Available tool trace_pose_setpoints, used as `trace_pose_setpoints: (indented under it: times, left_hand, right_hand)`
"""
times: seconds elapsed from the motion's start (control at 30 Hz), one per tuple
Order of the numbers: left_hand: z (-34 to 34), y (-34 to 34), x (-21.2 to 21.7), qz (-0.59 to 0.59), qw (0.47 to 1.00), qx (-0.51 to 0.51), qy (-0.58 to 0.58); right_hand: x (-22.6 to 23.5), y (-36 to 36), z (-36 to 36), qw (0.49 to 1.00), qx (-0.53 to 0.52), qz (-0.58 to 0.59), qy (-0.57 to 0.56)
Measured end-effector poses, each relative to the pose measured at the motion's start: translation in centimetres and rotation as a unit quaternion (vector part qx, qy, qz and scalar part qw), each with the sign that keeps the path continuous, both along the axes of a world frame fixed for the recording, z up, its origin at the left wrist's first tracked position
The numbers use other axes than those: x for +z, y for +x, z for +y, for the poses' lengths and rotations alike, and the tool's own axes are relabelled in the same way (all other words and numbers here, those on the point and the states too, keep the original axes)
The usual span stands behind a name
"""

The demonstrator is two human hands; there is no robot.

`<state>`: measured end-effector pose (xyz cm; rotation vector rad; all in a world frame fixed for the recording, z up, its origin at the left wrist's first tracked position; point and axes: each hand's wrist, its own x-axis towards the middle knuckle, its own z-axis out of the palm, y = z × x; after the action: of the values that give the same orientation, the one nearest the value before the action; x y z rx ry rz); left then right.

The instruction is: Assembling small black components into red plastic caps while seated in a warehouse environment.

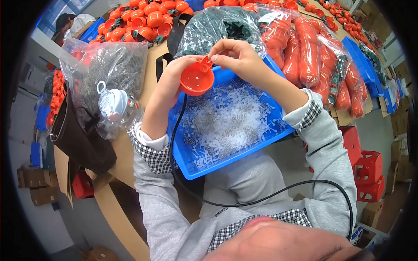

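A small orange-red plastic cup with a narrow tab on its rim is held in my left hand, its open side facing up. The fingers of my right hand are pinched together right at that tab; whatever small part may be between them is hidden. Below both hands a blue plastic bin rests against my lap and the table edge. Loose small white plastic pieces fill it, mixed with small metal springs.
Beyond the bin lie a clear bag of dark green parts and bags of stacked orange cups. Loose orange cups heap at the back. Left are a bag of springs, a lidded bottle and a brown bag. A black cable crosses my lap.
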<state>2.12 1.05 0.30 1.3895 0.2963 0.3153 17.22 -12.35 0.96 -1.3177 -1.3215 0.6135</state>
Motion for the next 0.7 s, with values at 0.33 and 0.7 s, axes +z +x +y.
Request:
trace_pose_setpoints:
  times: [0.33,0.7]
  left_hand:
    - [-0.5,-0.4,0.4,-0.005,0.999,-0.01,0.037]
    - [-0.9,-0.6,0.4,-0.051,0.994,-0.042,0.085]
  right_hand:
    - [-0.6,0.1,0.3,1.0,0.005,-0.028,-0.009]
    - [-0.6,-0.2,0.1,0.992,0.023,0.109,-0.064]
